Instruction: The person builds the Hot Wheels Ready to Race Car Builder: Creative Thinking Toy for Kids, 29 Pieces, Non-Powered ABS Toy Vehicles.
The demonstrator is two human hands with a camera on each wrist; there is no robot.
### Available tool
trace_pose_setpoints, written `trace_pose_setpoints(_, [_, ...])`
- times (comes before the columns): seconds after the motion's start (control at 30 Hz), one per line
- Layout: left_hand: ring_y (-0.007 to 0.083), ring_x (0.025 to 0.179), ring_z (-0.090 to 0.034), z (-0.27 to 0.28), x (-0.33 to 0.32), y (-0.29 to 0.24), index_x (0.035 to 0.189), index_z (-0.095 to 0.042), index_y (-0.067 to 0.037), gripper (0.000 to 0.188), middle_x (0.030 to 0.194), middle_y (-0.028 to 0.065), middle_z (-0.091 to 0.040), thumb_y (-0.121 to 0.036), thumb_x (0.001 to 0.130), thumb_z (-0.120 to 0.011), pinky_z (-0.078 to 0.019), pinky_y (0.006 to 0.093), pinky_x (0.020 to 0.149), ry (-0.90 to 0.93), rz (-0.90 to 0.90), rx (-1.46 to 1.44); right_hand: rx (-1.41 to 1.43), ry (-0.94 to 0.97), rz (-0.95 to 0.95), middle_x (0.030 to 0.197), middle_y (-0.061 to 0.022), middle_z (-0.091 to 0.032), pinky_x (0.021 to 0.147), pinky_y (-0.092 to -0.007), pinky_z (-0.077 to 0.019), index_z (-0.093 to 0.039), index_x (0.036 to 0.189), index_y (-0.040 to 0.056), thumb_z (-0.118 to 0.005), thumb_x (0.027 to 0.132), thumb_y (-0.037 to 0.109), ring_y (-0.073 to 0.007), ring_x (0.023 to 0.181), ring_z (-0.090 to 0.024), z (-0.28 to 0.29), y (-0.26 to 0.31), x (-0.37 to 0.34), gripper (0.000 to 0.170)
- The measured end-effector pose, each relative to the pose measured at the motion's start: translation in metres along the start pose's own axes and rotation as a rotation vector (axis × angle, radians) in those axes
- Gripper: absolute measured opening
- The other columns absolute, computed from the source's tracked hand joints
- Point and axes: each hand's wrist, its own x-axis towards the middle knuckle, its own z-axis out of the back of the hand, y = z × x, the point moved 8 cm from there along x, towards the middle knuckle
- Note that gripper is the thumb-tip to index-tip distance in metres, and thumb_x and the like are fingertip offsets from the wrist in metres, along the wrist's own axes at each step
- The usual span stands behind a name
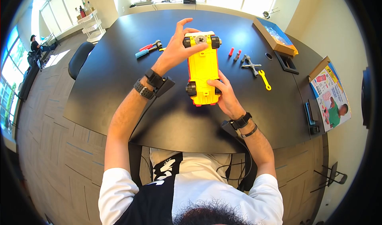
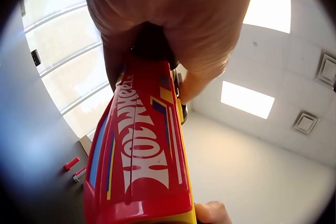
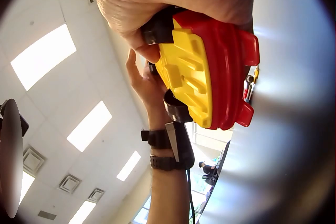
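A red and yellow toy car [image 1: 203, 72] is held over the table with its yellow underside facing up and black wheels at both ends. My left hand [image 1: 176, 50] grips its far end, thumb laid across the underside by a grey round fitting [image 1: 200, 39]. Around the near right side, my right hand [image 1: 227, 96] holds the car, its thumb on the yellow base near a rear wheel. In the left wrist view, the red side [image 2: 144, 140] carries "Hot Wheels" lettering. The right wrist view shows the car's red and yellow end [image 3: 210, 77] close beneath the palm.
Left on the black table [image 1: 131, 85] lie toy tools, including a blue-handled one [image 1: 143, 54]. To the right are red-tipped pieces [image 1: 231, 51], a grey cross-shaped wrench [image 1: 250, 66] and a yellow wrench [image 1: 264, 80]. An open box [image 1: 292, 49] and a printed box [image 1: 332, 101] stand farther right.
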Motion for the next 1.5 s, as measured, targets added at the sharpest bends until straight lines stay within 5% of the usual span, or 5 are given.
trace_pose_setpoints(0.23, [0.0187, 0.122, -0.065, 0.001, 0.004, 0.013, 0.161, -0.027, -0.007, 0.085, 0.141, 0.014, -0.065, -0.024, 0.099, -0.081, -0.0535, 0.0354, 0.108, 0.038, 0.006, -0.282, -0.067, 0.032, 0.042, 0.144, -0.0129, -0.067, 0.11, -0.0439, -0.0589, -0.046, 0.158, 0.0023, -0.069, 0.102, 0.015, -0.0238, 0.13, -0.07, 0.005, -0.002, 0.004, 0.062])
trace_pose_setpoints(0.33, [0.0206, 0.126, -0.064, -0.003, -0.002, -0.009, 0.157, -0.031, -0.009, 0.073, 0.147, 0.0135, -0.061, -0.017, 0.1, -0.075, -0.051, 0.0363, 0.111, 0.008, -0.062, -0.052, -0.008, 0.004, 0.005, 0.132, -0.0063, -0.065, 0.107, -0.0365, -0.0562, -0.056, 0.143, 0.0046, -0.071, 0.099, 0.013, -0.0173, 0.125, -0.067, 0.0, 0.001, -0.001, 0.047])
trace_pose_setpoints(1.1, [0.0191, 0.127, -0.06, -0.001, -0.001, -0.019, 0.115, -0.062, -0.006, 0.026, 0.148, 0.011, -0.054, -0.019, 0.101, -0.079, -0.0531, 0.0339, 0.105, -0.023, -0.265, 0.092, -0.024, 0.024, 0.034, 0.142, -0.0106, -0.065, 0.11, -0.0414, -0.0569, -0.047, 0.155, 0.0026, -0.067, 0.099, 0.012, -0.0217, 0.129, -0.068, 0.004, 0.0, 0.0, 0.06])
trace_pose_setpoints(1.33, [0.0198, 0.128, -0.059, -0.003, -0.002, -0.02, 0.134, -0.062, -0.01, 0.036, 0.151, 0.0114, -0.052, -0.02, 0.103, -0.077, -0.0511, 0.0357, 0.107, 0.025, -0.308, 0.199, 0.012, 0.031, 0.009, 0.135, -0.0077, -0.067, 0.11, -0.0362, -0.0543, -0.053, 0.15, 0.0037, -0.07, 0.099, 0.012, -0.0174, 0.128, -0.066, 0.004, -0.001, -0.001, 0.054])
trace_pose_setpoints(1.5, [0.0212, 0.119, -0.066, 0.01, -0.006, 0.008, 0.152, -0.044, -0.011, 0.062, 0.147, 0.0117, -0.053, -0.054, 0.111, -0.06, -0.0577, 0.0371, 0.101, -0.122, 0.052, -0.221, 0.001, -0.005, 0.064, 0.135, -0.0076, -0.067, 0.11, -0.0366, -0.0536, -0.053, 0.149, 0.0038, -0.071, 0.098, 0.012, -0.0179, 0.126, -0.067, 0.011, 0.004, 0.003, 0.054])
